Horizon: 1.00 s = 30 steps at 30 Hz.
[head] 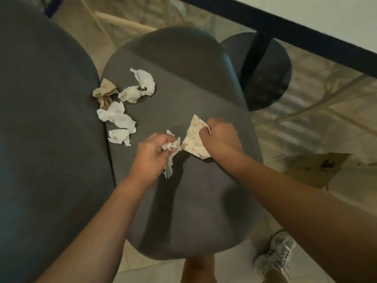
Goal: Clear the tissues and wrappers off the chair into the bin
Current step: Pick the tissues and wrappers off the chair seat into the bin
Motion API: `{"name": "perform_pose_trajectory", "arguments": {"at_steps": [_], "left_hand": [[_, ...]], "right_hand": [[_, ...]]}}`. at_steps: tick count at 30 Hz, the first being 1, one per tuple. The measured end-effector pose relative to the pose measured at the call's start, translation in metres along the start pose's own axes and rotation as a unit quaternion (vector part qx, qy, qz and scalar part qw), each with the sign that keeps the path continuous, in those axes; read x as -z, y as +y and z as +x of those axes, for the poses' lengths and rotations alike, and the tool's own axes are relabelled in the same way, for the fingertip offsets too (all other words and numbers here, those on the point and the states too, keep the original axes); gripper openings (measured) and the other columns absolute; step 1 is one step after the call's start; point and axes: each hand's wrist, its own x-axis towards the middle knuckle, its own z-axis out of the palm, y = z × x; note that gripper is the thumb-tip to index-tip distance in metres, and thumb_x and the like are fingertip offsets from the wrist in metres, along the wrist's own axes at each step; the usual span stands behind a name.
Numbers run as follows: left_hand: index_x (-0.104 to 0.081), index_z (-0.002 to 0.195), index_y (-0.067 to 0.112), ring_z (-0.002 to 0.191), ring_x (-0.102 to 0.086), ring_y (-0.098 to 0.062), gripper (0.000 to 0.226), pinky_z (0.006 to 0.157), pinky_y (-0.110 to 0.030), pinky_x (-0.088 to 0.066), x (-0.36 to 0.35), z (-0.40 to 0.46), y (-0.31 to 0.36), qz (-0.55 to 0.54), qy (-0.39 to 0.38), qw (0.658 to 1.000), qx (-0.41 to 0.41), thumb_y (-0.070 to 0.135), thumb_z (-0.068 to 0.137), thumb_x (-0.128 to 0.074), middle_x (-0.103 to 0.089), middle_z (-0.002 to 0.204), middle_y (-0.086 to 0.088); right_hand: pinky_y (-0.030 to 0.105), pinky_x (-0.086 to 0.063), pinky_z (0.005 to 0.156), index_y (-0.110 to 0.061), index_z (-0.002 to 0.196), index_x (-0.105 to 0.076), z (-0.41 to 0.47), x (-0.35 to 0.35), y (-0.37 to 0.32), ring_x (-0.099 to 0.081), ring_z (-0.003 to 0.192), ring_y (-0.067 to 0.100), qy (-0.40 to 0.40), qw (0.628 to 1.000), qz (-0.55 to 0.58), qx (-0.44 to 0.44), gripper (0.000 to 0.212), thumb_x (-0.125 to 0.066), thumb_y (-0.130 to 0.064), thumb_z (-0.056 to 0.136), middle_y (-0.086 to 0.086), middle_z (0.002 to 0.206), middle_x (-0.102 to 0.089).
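I'm looking straight down on the chair: my left hand, holding a tissue, sits mid-seat, just left of my right hand, which holds a wrapper; tissue and wrapper nearly touch. Along the seat's left edge I see a crumpled paper wrapper at the rim, two tissues just right of it, two more tissues nearer me. A second chair butts against the left side, the worktop is far right with its round base behind the seat's right edge, cardboard on the floor to the right, my shoe near right.
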Motion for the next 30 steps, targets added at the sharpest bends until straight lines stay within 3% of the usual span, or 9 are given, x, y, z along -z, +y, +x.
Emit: {"name": "perform_pose_trajectory", "arguments": {"at_steps": [4,8,11,19,22,27,30], "left_hand": [[-0.069,0.086,0.012,0.08,-0.054,0.01,0.015,0.07,-0.008,-0.041,-0.014,-0.018,0.033,-0.013,-0.029,0.999,-0.03,-0.001,0.078,-0.068,-0.059,0.083,0.017],[-0.066,0.079,0.022,0.077,-0.055,0.014,0.023,0.065,-0.002,-0.039,-0.035,-0.034,0.084,-0.086,-0.039,0.996,-0.006,-0.001,0.08,-0.066,-0.06,0.086,0.018],[-0.062,0.074,0.034,0.075,-0.056,0.013,0.037,0.063,-0.002,-0.04,-0.059,-0.044,0.125,-0.111,-0.05,0.992,-0.02,-0.003,0.08,-0.066,-0.06,0.086,0.017],[-0.061,0.071,0.042,0.081,-0.058,0.006,0.042,0.07,-0.006,-0.044,-0.158,-0.08,0.24,-0.11,-0.14,0.977,-0.114,0.002,0.079,-0.068,-0.063,0.086,0.012],[-0.062,0.072,0.048,0.087,-0.059,0.005,0.046,0.078,-0.012,-0.046,-0.202,-0.091,0.277,-0.104,-0.167,0.97,-0.143,0.003,0.079,-0.069,-0.064,0.086,0.019],[-0.063,0.088,0.033,0.089,-0.058,0.003,0.03,0.078,-0.012,-0.045,-0.275,-0.115,0.345,-0.113,-0.2,0.945,-0.232,0.004,0.08,-0.067,-0.06,0.09,0.019],[-0.061,0.089,0.031,0.091,-0.054,0.003,0.031,0.082,-0.011,-0.043,-0.315,-0.123,0.373,-0.093,-0.196,0.933,-0.289,0.002,0.08,-0.067,-0.054,0.093,0.021]], "right_hand": [[0.029,-0.028,0.063,-0.012,0.077,-0.042,-0.028,0.029,0.031,-0.04,0.073,0.021,0.03,0.999,0.014,-0.009,0.017,-0.043,-0.021,0.092,0.014,0.09,-0.054],[0.03,-0.027,0.061,-0.004,0.077,-0.05,-0.057,0.061,0.065,-0.047,0.074,0.029,0.08,0.996,0.02,-0.017,0.019,-0.047,-0.019,0.088,0.018,0.086,-0.057],[0.028,-0.025,0.06,-0.007,0.075,-0.047,-0.082,0.09,0.096,-0.041,0.071,0.027,0.102,0.993,0.036,-0.038,0.018,-0.047,-0.019,0.088,0.01,0.076,-0.047],[0.027,-0.024,0.056,-0.011,0.068,-0.043,-0.156,0.167,0.212,-0.043,0.069,0.023,0.198,0.975,0.053,-0.083,0.022,-0.05,-0.022,0.086,0.005,0.074,-0.045],[0.029,-0.027,0.057,-0.013,0.067,-0.039,-0.185,0.191,0.255,-0.042,0.067,0.023,0.244,0.962,0.069,-0.103,0.024,-0.049,-0.026,0.084,0.004,0.071,-0.043],[0.03,-0.019,0.048,-0.013,0.061,-0.035,-0.225,0.224,0.331,-0.037,0.063,0.021,0.327,0.93,0.075,-0.146,0.025,-0.046,-0.025,0.08,0.003,0.065,-0.041],[0.032,-0.026,0.05,-0.011,0.063,-0.038,-0.242,0.234,0.375,-0.04,0.061,0.022,0.347,0.92,0.063,-0.17,0.025,-0.05,-0.019,0.084,0.004,0.064,-0.042]]}}
